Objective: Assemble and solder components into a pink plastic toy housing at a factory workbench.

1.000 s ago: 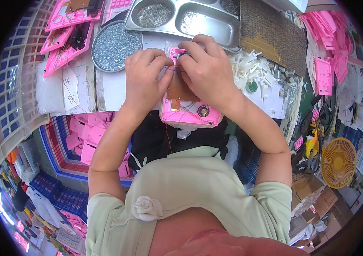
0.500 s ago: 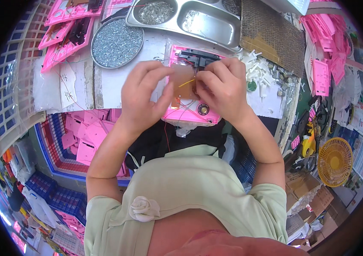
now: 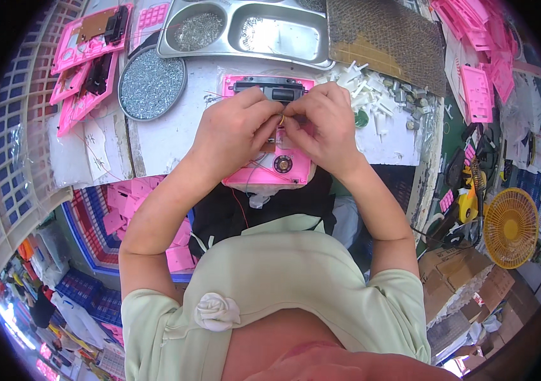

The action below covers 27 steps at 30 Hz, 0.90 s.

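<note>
A pink plastic housing (image 3: 301,173) lies open in front of me at the table's edge. It carries a black part (image 3: 286,94) along its far side, a small round dark disc (image 3: 283,164) near its front, and thin loose wires. Over its middle, the fingertips of my left hand (image 3: 232,132) and my right hand (image 3: 326,130) meet in a pinch on a short yellow wire (image 3: 282,119). The brown circuit board beneath is mostly hidden by my fingers.
A round tray of small screws (image 3: 152,84) and a steel compartment tray (image 3: 245,58) stand beyond. White plastic parts (image 3: 372,95) lie to the right beside brown cardboard (image 3: 385,39). Pink housings (image 3: 92,38) are stacked at left; a blue-rimmed crate (image 3: 95,241) sits below.
My left hand has moved from the board's left edge to the right hand, and both now pinch together. The brown board, upright and visible before, is now mostly covered. The view has shifted slightly.
</note>
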Tool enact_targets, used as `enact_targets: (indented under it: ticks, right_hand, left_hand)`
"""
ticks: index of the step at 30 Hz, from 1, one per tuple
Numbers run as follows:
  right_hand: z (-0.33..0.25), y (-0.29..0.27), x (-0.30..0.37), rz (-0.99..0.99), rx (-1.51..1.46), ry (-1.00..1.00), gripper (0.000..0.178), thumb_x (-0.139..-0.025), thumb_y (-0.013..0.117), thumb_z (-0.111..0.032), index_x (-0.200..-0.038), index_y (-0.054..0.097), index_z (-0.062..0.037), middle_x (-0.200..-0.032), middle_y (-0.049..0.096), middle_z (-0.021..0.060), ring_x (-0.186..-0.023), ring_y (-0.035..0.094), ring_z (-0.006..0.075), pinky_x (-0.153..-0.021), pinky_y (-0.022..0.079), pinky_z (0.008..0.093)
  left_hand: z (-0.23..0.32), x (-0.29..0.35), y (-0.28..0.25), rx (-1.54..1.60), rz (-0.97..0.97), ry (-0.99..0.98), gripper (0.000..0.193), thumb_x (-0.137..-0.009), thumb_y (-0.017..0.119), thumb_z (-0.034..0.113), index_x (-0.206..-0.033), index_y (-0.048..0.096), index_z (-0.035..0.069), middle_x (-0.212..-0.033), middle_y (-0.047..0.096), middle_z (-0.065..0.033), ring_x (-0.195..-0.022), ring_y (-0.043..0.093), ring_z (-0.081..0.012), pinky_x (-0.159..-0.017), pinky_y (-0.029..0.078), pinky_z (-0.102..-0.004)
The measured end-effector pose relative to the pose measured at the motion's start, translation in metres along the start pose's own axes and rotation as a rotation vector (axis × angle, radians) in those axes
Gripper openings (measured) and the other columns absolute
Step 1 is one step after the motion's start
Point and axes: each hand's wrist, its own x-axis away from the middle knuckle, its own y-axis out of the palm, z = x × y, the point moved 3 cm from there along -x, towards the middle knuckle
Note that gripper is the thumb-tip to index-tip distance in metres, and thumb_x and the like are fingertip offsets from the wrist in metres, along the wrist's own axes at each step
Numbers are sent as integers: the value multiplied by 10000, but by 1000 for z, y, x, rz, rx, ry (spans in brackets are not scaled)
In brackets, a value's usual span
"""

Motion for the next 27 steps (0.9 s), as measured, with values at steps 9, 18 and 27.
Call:
enact_targets:
  ticks: [9,18,27]
  right_hand:
    - [-4,-8,-3,24,-81,-39,231,-692,800,-68,-899,707,-106,-864,690,15,-869,623,252,-789,443,387]
    - [-5,-24,-2,53,-128,9,246,-691,827,-2,-905,732,-79,-889,719,42,-864,635,260,-763,492,373]
    - [0,-81,39,108,-63,212,198,-760,768,68,-932,723,-18,-893,710,94,-862,641,253,-811,501,359]
  left_hand:
    - [-3,1,3,33,38,38,160,-829,769,78,-985,735,80,-859,660,-52,-711,674,-253,-603,550,-360]
    - [-1,5,8,444,-11,-292,139,-889,724,5,-1026,735,19,-925,699,-84,-723,711,-161,-619,570,-291]
    - [5,-2,4,637,-51,-500,123,-951,694,26,-1063,713,-19,-863,695,-37,-721,681,-68,-574,602,-251]
